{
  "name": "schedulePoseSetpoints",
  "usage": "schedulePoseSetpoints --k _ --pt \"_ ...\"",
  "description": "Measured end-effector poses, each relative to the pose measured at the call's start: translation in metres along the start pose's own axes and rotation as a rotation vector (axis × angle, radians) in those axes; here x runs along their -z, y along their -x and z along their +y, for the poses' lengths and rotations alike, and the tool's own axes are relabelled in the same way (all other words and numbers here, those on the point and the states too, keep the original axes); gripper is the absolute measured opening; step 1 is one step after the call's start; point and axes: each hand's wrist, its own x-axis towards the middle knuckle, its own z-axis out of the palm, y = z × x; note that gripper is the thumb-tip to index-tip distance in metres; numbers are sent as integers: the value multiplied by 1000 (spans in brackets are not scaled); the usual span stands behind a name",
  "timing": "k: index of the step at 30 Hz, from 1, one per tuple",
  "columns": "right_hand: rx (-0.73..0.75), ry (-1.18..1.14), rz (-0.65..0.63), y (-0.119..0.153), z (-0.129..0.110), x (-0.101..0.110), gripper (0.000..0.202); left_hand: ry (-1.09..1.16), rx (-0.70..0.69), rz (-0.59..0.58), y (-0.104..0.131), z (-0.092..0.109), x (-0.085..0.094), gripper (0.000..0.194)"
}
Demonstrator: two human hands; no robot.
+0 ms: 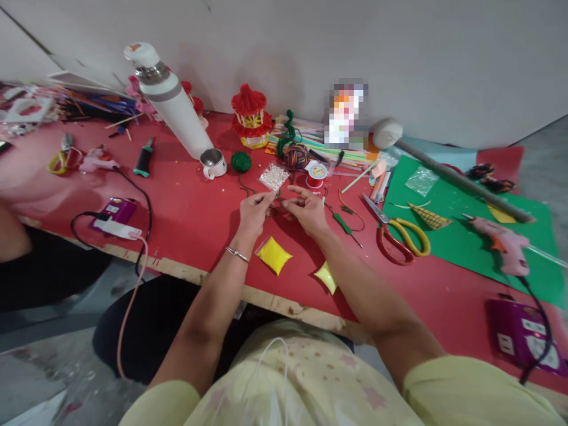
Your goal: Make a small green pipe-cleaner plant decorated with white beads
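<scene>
My left hand [255, 214] is closed, its thumb and forefinger pinched together on a dark green strand of yarn [278, 194]. Close on its right, my right hand [308, 212] has curled fingers with the forefinger raised; what lies at its fingertips is too small to make out. Just beyond them lies a clear bag of white beads [274, 177]. A ball of green yarn [241, 161] sits to the left of the bag, and a spool of red thread [316, 175] to the right. Nearer me are a bright yellow packet [275, 255] and a pale yellow packet [327, 278].
On the red tabletop [186, 207] stand a white bottle [177, 112], a steel-lined cup [213, 163] and a red paper carousel-like model [251, 115]. To the right lie scissors [394, 234], a green-handled hook [343, 223] and a pink glue gun [503, 239] on green sheet. Someone's arm [11, 234] shows at left.
</scene>
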Motion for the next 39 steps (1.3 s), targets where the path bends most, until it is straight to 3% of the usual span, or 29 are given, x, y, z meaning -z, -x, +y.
schedulePoseSetpoints --k 6,11,17,20,22,26,28,34,39 --pt "87 107 -52 1 3 -6 44 48 53 -109 1 2 1 40" --pt "109 96 -19 1 4 -9 49 14 99 -132 2 4 1 43" --pt "136 126 -99 3 7 -8 46 57 77 -148 3 5 -1 37" --pt "216 176 -47 5 4 -4 32 94 97 -151 4 6 -1 36" --pt "243 154 -9 6 1 -1 33 45 99 -155 4 5 -1 35" --pt "126 83 -228 4 -1 1 51 -129 3 -189 2 2 4 31" --pt "99 115 -271 3 1 0 53 -170 -42 -210 -1 0 8 27" --pt "208 247 -73 -2 10 -2 30 -169 -59 -259 -3 -2 12 25" --pt "369 418 -43 -4 10 0 24 -39 40 -291 5 3 3 37"
